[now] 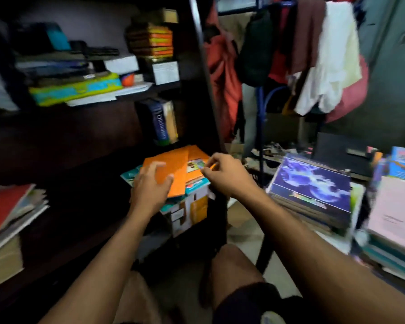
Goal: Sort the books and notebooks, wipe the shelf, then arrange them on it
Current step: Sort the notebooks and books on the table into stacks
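The head view shows sorting under way: the left hand (151, 183) rests spread on an orange notebook (171, 174) atop the stack at the shelf (197, 66) foot, the right hand (222, 174) pinches the stack's far edge, so lifting the notebook clear likely comes next.

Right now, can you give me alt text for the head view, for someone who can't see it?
Both hands work a stack of books on a dark shelf: the left hand rests on an orange notebook on top, while the right hand pinches the edge of a book beside it. More book piles sit to the right, below hanging clothes.
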Motion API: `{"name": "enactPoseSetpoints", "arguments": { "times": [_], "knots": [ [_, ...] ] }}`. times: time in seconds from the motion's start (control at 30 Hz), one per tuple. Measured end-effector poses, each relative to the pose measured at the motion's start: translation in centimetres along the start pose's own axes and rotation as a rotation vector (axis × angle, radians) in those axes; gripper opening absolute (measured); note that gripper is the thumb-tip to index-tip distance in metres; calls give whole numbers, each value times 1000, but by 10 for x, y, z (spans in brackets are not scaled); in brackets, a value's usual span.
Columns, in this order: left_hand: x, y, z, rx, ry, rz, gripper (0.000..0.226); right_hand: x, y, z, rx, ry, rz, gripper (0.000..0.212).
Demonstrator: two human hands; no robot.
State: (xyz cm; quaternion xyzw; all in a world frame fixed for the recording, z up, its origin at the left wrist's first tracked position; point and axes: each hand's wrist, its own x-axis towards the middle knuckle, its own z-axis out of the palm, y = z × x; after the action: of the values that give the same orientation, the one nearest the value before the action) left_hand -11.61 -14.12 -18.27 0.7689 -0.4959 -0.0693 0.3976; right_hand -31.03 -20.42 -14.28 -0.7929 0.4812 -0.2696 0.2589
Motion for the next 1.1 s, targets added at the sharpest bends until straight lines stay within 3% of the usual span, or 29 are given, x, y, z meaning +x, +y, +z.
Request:
{"name": "enactPoseSetpoints", "arguments": {
  "times": [0.07, 0.13, 0.27, 0.37, 0.57, 0.77, 1.0, 1.1],
  "knots": [
    [10, -35, 0, 117, -152, -141, 63, 16, 4, 19, -106, -91, 22, 30],
    [14, -51, 5, 213, -268, -145, 75, 34, 9, 31, -250, -130, 57, 59],
    [21, -57, 13, 411, -138, -88, 77, 77, 21, 48, -371, -104, 175, 79],
    [33, -52, 23, 269, -131, -107, 68, 94, 24, 58, -285, -153, 236, 76],
    [59, -49, 29, -122, -96, -274, 63, 91, 22, 77, -364, -98, 76, 73],
    [69, -51, 17, -465, 10, -488, 61, 88, 9, 78, -191, -96, 45, 74],
    [66, -44, 13, -509, 66, -470, 81, 80, -8, 74, 57, -128, 149, 71],
    [59, -42, 10, -654, 84, -480, 64, 75, -6, 75, 218, -117, 218, 67]
  ]
}}
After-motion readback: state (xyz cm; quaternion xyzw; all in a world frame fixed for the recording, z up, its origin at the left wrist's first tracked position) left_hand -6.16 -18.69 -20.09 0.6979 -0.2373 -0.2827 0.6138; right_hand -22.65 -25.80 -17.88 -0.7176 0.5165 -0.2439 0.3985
